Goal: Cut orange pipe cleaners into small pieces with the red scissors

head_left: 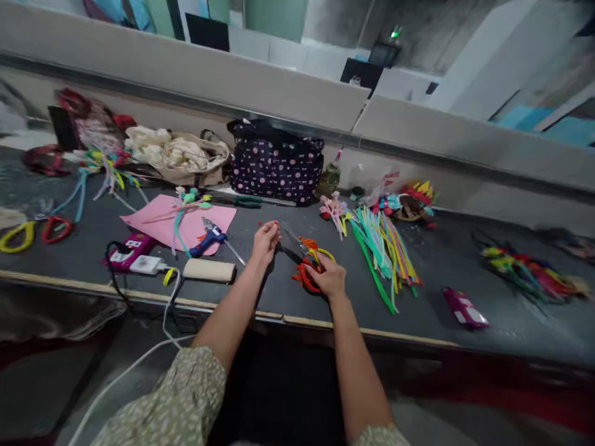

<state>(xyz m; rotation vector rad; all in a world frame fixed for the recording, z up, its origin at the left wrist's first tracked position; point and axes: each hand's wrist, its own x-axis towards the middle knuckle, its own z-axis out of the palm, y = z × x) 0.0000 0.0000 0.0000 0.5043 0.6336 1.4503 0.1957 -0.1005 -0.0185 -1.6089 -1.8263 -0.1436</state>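
Note:
My left hand [266, 241] is pinched around a small red piece [275, 223] near the middle of the dark table. To its right, my right hand [329, 274] holds scissors [310, 249] with one yellow and one red handle. The blades stand apart and point up and left toward my left fingertips, without visibly touching the red piece. Orange fuzzy pieces [307, 243] lie beside the scissors, partly hidden by the blades and my right hand.
Left lie a blue glue gun [209, 240], pink paper [160, 214], a cream roll [209, 271] and a magenta box [134, 251]. A dotted bag [277, 162] stands behind. Colourful pipe cleaners [379, 244] and a magenta pack [465, 308] are right.

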